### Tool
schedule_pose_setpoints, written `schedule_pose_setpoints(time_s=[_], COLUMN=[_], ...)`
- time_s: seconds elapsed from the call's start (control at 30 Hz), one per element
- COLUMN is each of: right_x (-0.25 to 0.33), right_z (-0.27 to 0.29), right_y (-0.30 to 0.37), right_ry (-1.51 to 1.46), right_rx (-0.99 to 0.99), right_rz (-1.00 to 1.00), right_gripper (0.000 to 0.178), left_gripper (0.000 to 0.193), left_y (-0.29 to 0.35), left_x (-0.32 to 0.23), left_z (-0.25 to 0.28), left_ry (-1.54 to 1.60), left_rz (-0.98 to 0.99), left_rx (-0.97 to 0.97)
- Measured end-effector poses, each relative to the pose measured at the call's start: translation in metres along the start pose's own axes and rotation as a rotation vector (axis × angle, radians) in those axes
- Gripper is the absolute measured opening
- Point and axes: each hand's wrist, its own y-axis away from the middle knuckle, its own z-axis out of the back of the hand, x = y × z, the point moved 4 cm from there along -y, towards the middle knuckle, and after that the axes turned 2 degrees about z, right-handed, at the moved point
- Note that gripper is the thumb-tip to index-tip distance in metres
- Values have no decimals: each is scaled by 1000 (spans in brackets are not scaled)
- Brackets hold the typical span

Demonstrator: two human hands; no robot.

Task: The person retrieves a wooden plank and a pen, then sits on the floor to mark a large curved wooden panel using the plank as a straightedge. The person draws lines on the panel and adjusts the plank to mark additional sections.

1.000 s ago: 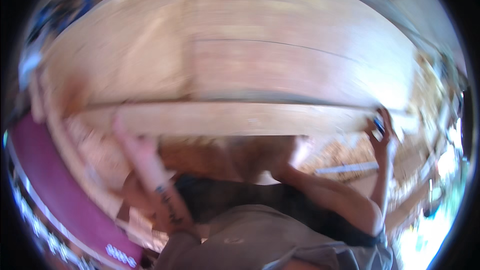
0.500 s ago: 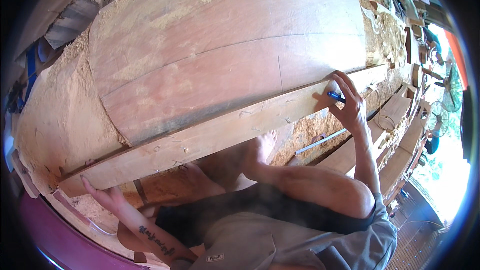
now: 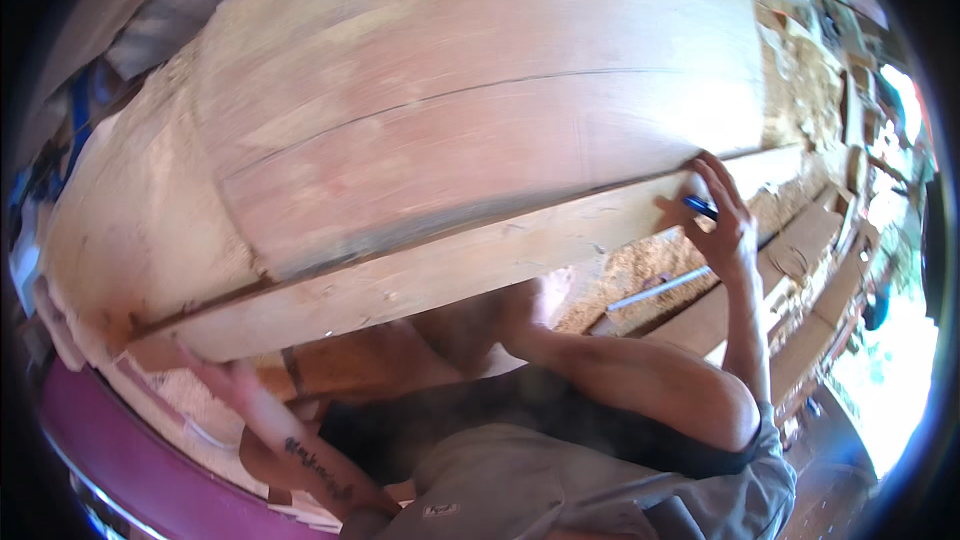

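Observation:
A long, narrow wooden board (image 3: 440, 275) slants along the near edge of a wide, flat wooden panel (image 3: 480, 130). My left hand (image 3: 222, 377), smeared by motion, grips the board's left end; its thumb is on the near face and its other fingers are mostly hidden. Toward the right end, my right hand (image 3: 728, 225) holds the board with fingertips over its top edge. A blue pen (image 3: 700, 206) is tucked in that same hand. One long curved dark line (image 3: 450, 95) runs across the panel, which is dusted with pale sawdust.
My bare legs (image 3: 640, 380) are bent below the board. Sawdust (image 3: 660, 265) and a thin pale strip (image 3: 657, 288) lie on the right, beside several wooden planks (image 3: 800, 240). A purple curved surface (image 3: 110, 430) is at the lower left.
The whole view has shifted, so most things sit farther right. The board's left end, with my left hand, has moved slightly away from me toward the panel. Both hands keep their hold.

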Motion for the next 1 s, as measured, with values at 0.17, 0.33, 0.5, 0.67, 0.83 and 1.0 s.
schedule_pose_setpoints(time_s=[0.17, 0.33, 0.5, 0.67, 0.83, 1.0], right_x=[-27, -46, -38, -11, 49, 252], right_z=[-3, -14, -13, 29, 74, 72], right_y=[13, 19, 15, 7, -57, -137], right_ry=[8, -53, -52, -88, -362, -611], right_rx=[36, -15, 12, -48, -48, 136], right_rz=[-40, 92, 131, 123, 256, 625], right_gripper=[63, 63, 74, 77, 65, 62], left_gripper=[51, 45, 45, 44, 43, 40], left_y=[14, 29, 32, 30, 26, 20], left_x=[7, -23, -22, -17, -12, -14], left_z=[-27, -53, -48, -48, -53, -70], left_ry=[364, 438, 465, 513, 548, 553], left_rz=[101, 84, 65, 70, 95, 97], left_rx=[-44, -3, -30, -68, -48, 29])
